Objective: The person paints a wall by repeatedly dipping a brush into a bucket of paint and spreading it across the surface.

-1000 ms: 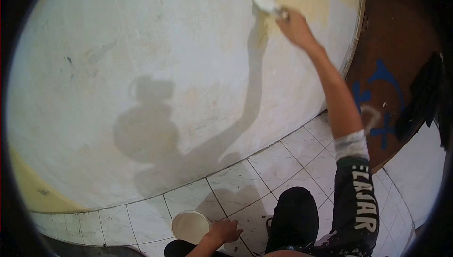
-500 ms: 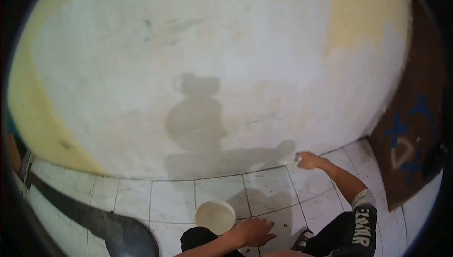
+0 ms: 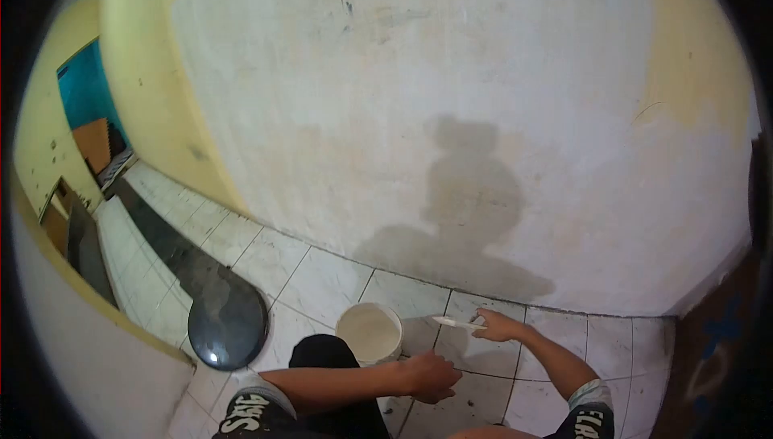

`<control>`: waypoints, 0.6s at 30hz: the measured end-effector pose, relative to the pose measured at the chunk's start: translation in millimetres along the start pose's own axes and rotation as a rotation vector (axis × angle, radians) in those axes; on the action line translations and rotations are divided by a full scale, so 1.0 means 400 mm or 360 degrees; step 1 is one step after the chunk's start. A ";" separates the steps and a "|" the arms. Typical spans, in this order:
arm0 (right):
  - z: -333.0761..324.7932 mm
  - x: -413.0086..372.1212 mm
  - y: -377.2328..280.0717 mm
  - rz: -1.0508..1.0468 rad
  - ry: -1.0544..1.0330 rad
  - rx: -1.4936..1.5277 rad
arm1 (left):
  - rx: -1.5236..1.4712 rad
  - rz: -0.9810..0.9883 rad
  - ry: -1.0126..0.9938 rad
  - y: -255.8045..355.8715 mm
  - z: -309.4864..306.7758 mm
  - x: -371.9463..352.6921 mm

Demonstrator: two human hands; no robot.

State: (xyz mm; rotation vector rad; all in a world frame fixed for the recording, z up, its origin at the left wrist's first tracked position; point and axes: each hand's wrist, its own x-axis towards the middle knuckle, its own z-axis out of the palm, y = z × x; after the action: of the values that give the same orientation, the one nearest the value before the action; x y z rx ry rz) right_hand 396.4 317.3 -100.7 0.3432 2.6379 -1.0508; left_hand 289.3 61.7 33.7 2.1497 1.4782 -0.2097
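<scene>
My right hand [image 3: 501,326] grips a slim white paintbrush [image 3: 456,323], held low above the tiles and pointing left toward a white bucket [image 3: 397,344]. The bucket stands on the floor and has whitish stuff inside. Just right of the bucket and nearer to me is my left hand [image 3: 433,377], its fingers loosely bent and nothing visible in them. That forearm crosses in front of my dark-clad knee [image 3: 322,352]. Ahead rises a wall [image 3: 362,141] with a large whitish coat over pale yellow, and my shadow falls on it.
A round dark object [image 3: 228,322] lies on the white tiled floor [image 3: 318,286] at left, beside a long dark strip [image 3: 153,225]. Farther left are a blue doorway [image 3: 83,89] and a wall corner [image 3: 88,350]. A brown panel [image 3: 713,342] stands at right.
My view has turned left, bringing the doorway into sight. My right hand has come away from the wall's base toward the bucket with the brush. My left hand's fingers are more bent.
</scene>
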 end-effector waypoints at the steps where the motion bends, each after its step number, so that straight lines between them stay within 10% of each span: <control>1: 0.039 -0.004 0.026 0.0067 0.0145 0.0111 | -0.0023 -0.0036 0.0011 0.020 0.000 0.014; 12: 0.262 0.012 0.066 0.0177 0.0009 0.1238 | -0.0115 -0.0582 0.0064 0.231 0.023 0.078; 18: 0.258 0.022 0.018 0.0115 -0.0125 0.1708 | -0.0716 -0.1092 0.0524 0.095 0.077 -0.003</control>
State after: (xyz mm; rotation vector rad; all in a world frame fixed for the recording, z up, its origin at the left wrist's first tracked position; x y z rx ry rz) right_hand 408.0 251.5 -179.9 0.5636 1.7331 -2.2926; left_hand 328.3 35.3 20.4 1.3095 2.1683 0.2374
